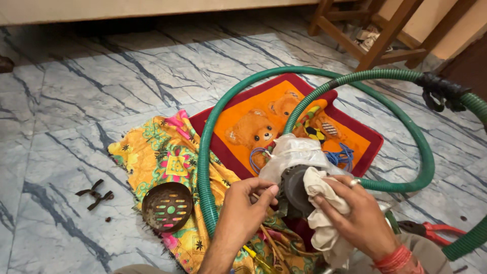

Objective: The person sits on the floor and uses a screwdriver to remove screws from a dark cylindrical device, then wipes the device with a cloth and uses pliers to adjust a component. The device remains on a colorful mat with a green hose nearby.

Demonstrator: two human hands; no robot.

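Note:
My right hand (359,213) presses a crumpled white cloth (319,203) against the dark round end of a small motor (295,189). A translucent plastic wrap (294,150) covers the motor's far part. My left hand (243,210) steadies the motor from the left, its fingertips touching the dark housing. A ring sits on a finger of my right hand and a red thread band circles that wrist. Blue wires (345,156) stick out beside the plastic.
A green ribbed hose (205,152) loops around an orange mat with bear pictures (253,124) and a yellow patterned cloth (162,152). A rusty slotted round cover (167,206) lies on the cloth. Red-handled pliers (436,231) lie right, small metal clips (94,194) left, wooden chair legs (375,35) behind.

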